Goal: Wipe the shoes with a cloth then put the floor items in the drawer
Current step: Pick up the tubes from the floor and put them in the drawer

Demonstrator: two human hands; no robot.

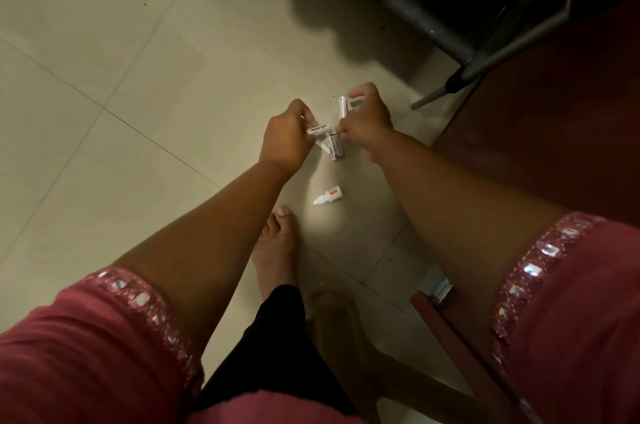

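**Q:** Two hands are down at the floor. What is each doing?

**A:** The left hand (pixel 289 136) is curled round a small white box printed "Heybright" (pixel 320 129), fingers pinching its near end. The right hand (pixel 367 119) has its fingers curled round a white tube (pixel 343 106) that stands nearly upright in the grip, while its lower fingertips reach toward a second small carton (pixel 335 147) lying on the tile just below and between both hands.

**Q:** What is left to gather?

**A:** A white dropper bottle (pixel 328 195) lies on the floor nearer the body than either hand, apart from them and close to the toes of a bare foot (pixel 277 243). Its long axis runs aslant, nozzle toward the left hand's side, labelled end toward the right. It looks about equally reachable, perhaps slightly nearer the left wrist, though both hands are already full.

**Q:** And beyond that?

**A:** Pale floor tiles (pixel 104 60), metal furniture legs (pixel 460 77) past the right hand, a wooden chair frame (pixel 450 326) by the right elbow. No drawer, shoes or cloth in view.
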